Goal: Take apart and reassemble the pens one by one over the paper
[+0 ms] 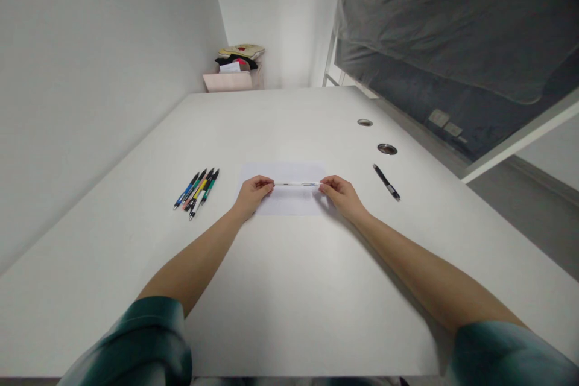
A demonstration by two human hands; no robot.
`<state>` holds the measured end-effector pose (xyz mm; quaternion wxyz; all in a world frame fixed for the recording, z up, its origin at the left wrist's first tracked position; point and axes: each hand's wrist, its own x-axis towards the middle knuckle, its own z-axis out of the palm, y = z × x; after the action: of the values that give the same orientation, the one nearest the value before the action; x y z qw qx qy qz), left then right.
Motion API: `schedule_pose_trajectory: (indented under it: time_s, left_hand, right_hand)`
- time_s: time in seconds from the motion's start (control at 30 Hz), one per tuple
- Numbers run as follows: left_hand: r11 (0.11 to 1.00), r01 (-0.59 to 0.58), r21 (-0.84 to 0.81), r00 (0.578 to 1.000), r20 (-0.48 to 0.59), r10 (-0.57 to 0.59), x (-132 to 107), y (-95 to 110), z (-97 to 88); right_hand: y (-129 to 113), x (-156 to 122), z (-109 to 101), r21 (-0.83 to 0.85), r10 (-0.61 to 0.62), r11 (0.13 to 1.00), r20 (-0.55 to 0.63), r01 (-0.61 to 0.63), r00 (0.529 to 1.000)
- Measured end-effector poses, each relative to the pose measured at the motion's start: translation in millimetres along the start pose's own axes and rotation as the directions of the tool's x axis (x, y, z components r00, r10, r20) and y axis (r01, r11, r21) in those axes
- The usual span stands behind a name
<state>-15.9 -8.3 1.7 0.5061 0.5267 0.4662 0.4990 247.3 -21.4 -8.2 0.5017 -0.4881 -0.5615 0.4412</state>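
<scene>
A thin white pen (297, 184) lies level between my two hands, just above a white sheet of paper (286, 176) on the white table (289, 289). My left hand (252, 194) pinches the pen's left end with closed fingers. My right hand (342, 195) pinches its right end the same way. Both forearms stretch forward over the table, and the heels of both hands rest at the sheet's lower corners.
Several coloured pens (197, 192) lie in a row to the left of the sheet. A black pen (386, 182) lies to the right. Two round cable holes (387, 149) sit beyond it. A box of items (234, 75) stands at the far end. A bunk bed (452, 42) fills the right.
</scene>
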Motion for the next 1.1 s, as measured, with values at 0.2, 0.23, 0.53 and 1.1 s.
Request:
schedule_pose_trajectory:
  time_s: [0.2, 0.23, 0.53, 1.1]
  left_hand:
    - [0.998, -0.018, 0.061, 0.999, -0.025, 0.02, 1.6, -4.7, -2.5]
    - [0.998, -0.021, 0.066, 0.999, -0.023, 0.023, 1.8, -5.3, -2.6]
    - [0.995, -0.026, 0.098, 0.999, -0.015, 0.028, 2.2, -4.0, -3.0]
    - [0.992, -0.022, 0.126, 1.0, -0.01, 0.024, 1.7, -2.5, -3.1]
  right_hand:
    - [-0.7, 0.2, -0.1, -0.011, 0.003, 1.0, -0.002, -0.003, 1.0]
    - [-0.5, 0.2, -0.3, -0.016, 0.002, 1.0, -0.004, -0.002, 1.0]
    - [-0.1, 0.9, -0.9, -0.038, -0.006, 0.999, -0.006, 0.005, 1.0]
    - [-3.7, 0.0, -1.4, -0.045, -0.015, 0.999, 0.007, 0.015, 1.0]
